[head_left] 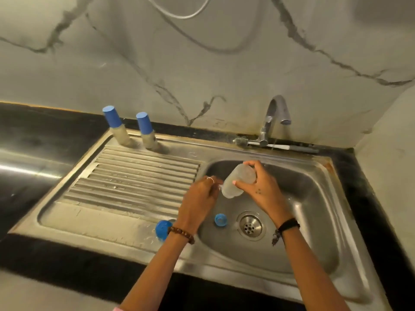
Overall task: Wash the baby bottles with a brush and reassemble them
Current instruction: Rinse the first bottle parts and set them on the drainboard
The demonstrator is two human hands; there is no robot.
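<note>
My right hand (261, 187) grips a clear open baby bottle (238, 181), tilted over the sink basin (310, 198). My left hand (199, 202) is at the bottle's lower end with its fingers curled; what they hold is too blurred to tell. A blue screw ring (220, 219) lies in the basin near the drain (250, 225). A blue cap (162, 230) sits on the drainboard's front edge by my left wrist. Two assembled bottles with blue caps (115, 125) (147, 131) stand at the drainboard's back. A bottle brush (276, 145) lies behind the tap (275, 117).
The ribbed steel drainboard (134, 176) lies left of the basin. Black counter (33, 140) surrounds the sink, with a marble wall behind and a side wall at the right. A thin stream of water falls from the tap's spout.
</note>
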